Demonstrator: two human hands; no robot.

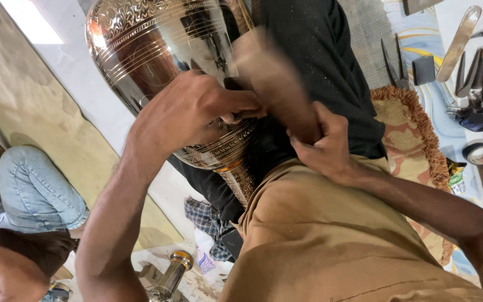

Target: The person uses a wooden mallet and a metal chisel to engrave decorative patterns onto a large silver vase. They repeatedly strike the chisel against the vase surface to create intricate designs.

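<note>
My left hand (188, 112) presses against one large engraved metal vase (163, 61), its fingers (238, 106) curled together and pinched on something small at the vessel's lower band; what exactly they pinch I cannot tell. The vase lies tilted across my lap, its wide polished belly above my left fingers and its narrow patterned foot (241, 179) just below them.

My right hand (322, 145) is clamped around one wooden mallet (278, 84), fingers wrapped tight on the shaft. The mallet is blurred; its head sits just right of my left fingertips, near the vase wall, and whether it touches the metal I cannot tell.

Below both hands lies my tan-clothed leg (320, 240); behind the mallet is dark cloth (320, 50).

Well right of my right fingers, one fringed mat (409, 128) lies on the floor, and beyond it a cluster of hand tools (479, 78), too crowded to count, with one roll of tape (479, 152) beside them.

Far left of my left fingers, another person's knee in light jeans (34, 190) shows. Below my left forearm stands one small metal cylinder with a brass rim (173, 274).
</note>
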